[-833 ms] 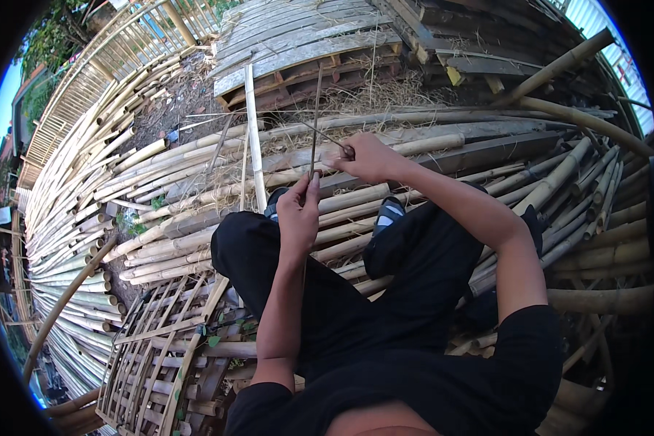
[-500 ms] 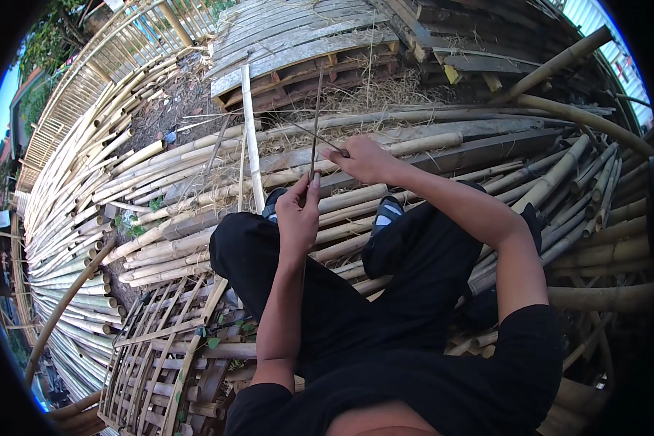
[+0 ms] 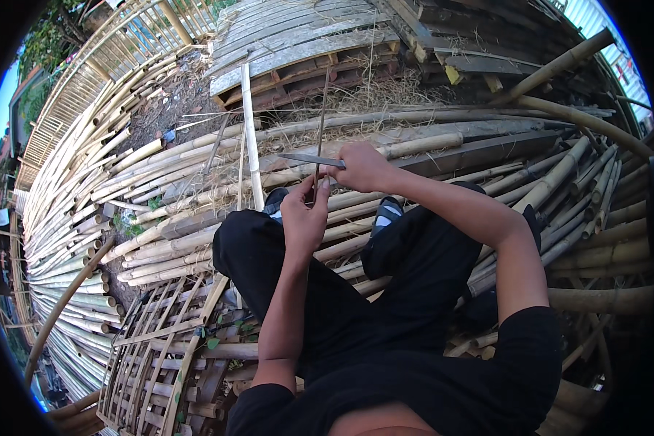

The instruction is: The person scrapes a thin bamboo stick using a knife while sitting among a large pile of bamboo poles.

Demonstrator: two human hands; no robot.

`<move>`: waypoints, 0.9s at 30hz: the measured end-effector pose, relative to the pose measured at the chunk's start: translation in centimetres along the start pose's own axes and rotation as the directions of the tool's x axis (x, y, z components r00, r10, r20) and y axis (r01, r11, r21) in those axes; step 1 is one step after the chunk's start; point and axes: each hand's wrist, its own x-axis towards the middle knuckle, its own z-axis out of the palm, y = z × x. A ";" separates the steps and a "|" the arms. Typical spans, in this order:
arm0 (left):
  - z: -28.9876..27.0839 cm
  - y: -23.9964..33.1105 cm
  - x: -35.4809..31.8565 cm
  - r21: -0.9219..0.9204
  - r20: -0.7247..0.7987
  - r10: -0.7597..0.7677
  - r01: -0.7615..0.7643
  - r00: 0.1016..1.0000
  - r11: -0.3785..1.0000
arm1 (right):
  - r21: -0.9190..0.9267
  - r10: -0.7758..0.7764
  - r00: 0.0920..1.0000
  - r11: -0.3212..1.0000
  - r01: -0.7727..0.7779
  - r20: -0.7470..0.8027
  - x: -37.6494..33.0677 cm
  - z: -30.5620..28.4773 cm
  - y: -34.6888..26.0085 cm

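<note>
My left hand (image 3: 305,212) is closed around a thin bamboo strip (image 3: 323,109) that points up and away from me, between fingers and thumb. In my right hand (image 3: 363,167) is a knife (image 3: 303,158), gripped in the fist with its grey blade pointing left. The blade lies across the strip just above my left fingertips, and looks to be touching it. Most of the knife's handle is hidden by my right fingers. Beyond my left hand a wider pale bamboo slat (image 3: 251,138) leans away from me.
Bamboo poles (image 3: 196,156) lie in layers ahead and to the left. Farther off is a stack of wooden pallets (image 3: 298,54). A slatted bamboo lattice (image 3: 152,356) lies low at the left. Slanting poles (image 3: 559,65) cross at the far right.
The knife has turned, its blade now lying nearly level across the strip with its broad side showing. My left hand has shifted slightly right and nearer me.
</note>
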 end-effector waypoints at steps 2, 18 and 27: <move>-0.1 -0.3 0.0 0.004 -0.011 -0.035 0.035 0.999 0.999 | -0.070 -0.078 0.995 0.995 0.074 -0.059 -0.2 0.6 -0.2; 0.9 1.5 -0.7 0.354 -0.086 0.223 -0.180 0.971 0.918 | -0.134 -0.074 0.987 0.989 0.054 -0.145 -0.5 0.6 -0.5; 0.6 1.4 -0.2 0.387 -0.059 0.234 -0.194 0.970 0.901 | -0.205 -0.030 0.975 0.979 -0.017 -0.221 0.9 0.5 0.5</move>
